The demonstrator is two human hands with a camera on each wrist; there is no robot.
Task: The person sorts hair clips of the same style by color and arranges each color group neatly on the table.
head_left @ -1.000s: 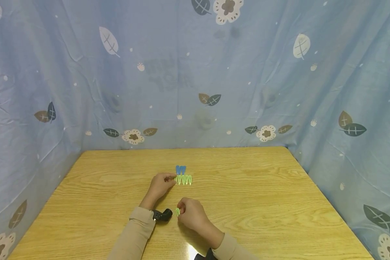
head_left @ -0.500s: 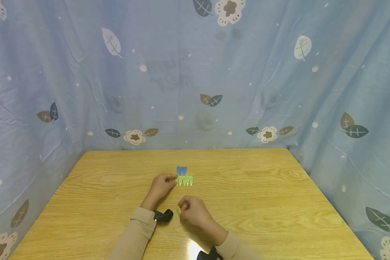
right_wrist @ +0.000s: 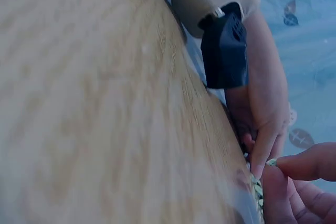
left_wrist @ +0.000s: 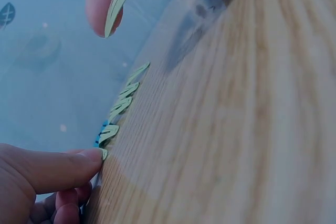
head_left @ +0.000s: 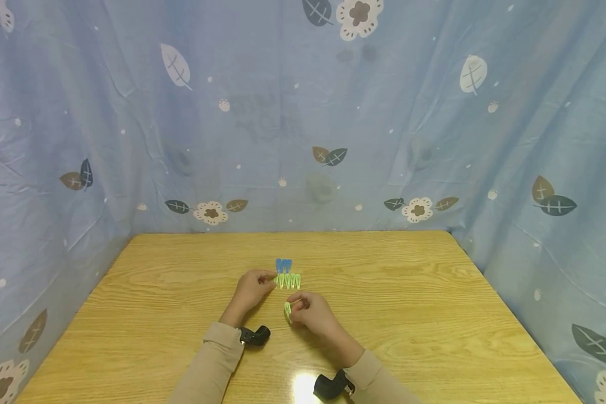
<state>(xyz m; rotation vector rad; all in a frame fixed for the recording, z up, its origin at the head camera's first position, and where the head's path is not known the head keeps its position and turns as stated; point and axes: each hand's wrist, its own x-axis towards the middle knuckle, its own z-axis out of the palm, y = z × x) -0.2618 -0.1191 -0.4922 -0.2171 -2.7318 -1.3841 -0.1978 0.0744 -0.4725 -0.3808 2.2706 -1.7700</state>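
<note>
Green snap hair clips [head_left: 288, 281] lie side by side in a row on the table, right below a short row of blue hair clips [head_left: 284, 265]. At the row's left end, my left hand [head_left: 252, 289] pinches the end green clip [left_wrist: 104, 153] between thumb and fingers, partly hiding it. My right hand [head_left: 315, 315] holds one more green hair clip [left_wrist: 121, 1] between thumb and fingertips, raised over the table just in front of the row. In the right wrist view only a small part of that clip shows at the fingertips.
The wooden table [head_left: 409, 314] stretches away to both sides. Blue patterned curtains [head_left: 283, 112] hang behind it and at its sides. Black wrist cameras sit on the left wrist [head_left: 255, 335] and the right wrist [head_left: 330, 386].
My right hand has moved forward and slightly right with its green hair clip, nearer the row, and the clip has turned in the fingers. The left hand stays at the row's left end.
</note>
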